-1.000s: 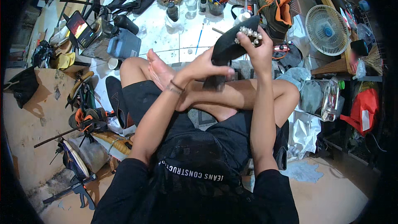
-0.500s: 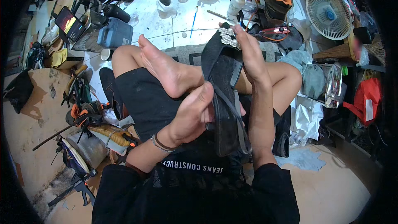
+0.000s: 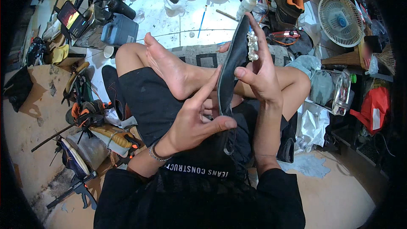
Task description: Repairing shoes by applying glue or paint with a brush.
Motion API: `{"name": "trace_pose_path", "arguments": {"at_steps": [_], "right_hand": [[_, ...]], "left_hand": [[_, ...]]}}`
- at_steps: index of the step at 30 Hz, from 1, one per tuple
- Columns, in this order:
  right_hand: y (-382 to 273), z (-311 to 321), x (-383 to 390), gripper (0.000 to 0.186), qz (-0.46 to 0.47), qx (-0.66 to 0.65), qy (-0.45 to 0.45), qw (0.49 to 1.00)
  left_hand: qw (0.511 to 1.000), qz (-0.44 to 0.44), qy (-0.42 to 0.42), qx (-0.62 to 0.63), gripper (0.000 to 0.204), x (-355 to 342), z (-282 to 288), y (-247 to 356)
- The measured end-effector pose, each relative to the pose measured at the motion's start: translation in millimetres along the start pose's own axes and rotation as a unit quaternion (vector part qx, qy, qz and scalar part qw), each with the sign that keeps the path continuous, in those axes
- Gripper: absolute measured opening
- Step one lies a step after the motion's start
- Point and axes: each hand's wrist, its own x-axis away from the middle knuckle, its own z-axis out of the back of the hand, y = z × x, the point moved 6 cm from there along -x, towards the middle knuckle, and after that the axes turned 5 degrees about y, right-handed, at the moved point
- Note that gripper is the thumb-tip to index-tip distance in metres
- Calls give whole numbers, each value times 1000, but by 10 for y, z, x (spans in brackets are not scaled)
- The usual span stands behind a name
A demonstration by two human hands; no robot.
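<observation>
A black shoe (image 3: 234, 73), with a cluster of pearly beads (image 3: 252, 46) near its toe, is held nearly side-on between my two hands above my crossed legs. My left hand (image 3: 201, 118) grips its lower part, the thumb across the near end and fingers along the left side. My right hand (image 3: 260, 72) holds the upper part from the right, fingers curved round the beaded end and thumb on the dark edge. A thin strap hangs below my left thumb. My bare foot (image 3: 165, 65) lies just left of the shoe.
Ahead on white tiles (image 3: 178, 29) stand a blue-grey jerrycan (image 3: 118, 31), a white bottle (image 3: 247, 4), a brown boot (image 3: 282, 4), brushes and jars. At left are clamps (image 3: 85, 110) and shoes; at right a fan (image 3: 339, 19), a clear container and a red bag (image 3: 373, 110).
The shoe has turned from showing its inside to a side-on angle. My right thumb has moved onto its edge, and my left thumb now lies across its lower part.
</observation>
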Motion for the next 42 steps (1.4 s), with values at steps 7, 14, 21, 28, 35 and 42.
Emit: {"name": "trace_pose_path", "arguments": {"at_steps": [7,14,21,28,35,42], "right_hand": [[-194,65,67,101,30,-44,8,999],[-192,30,122,100,-22,-51,-20,998],[-87,44,117,115,-9,-163,-33,986],[22,-212,118,122,22,-191,-16,981],[-133,-227,183,119,5,-73,32,997],[-127,-261,185,113,20,-64,44,997]], "left_hand": [[950,148,-24,274,66,24,181,-98],[930,202,134,276,73,166,265,-441],[831,186,-123,509,63,121,148,-281],[904,144,-140,376,61,93,54,-445],[915,173,-126,343,58,94,12,-612],[965,86,-84,231,62,-71,182,-648]]}}
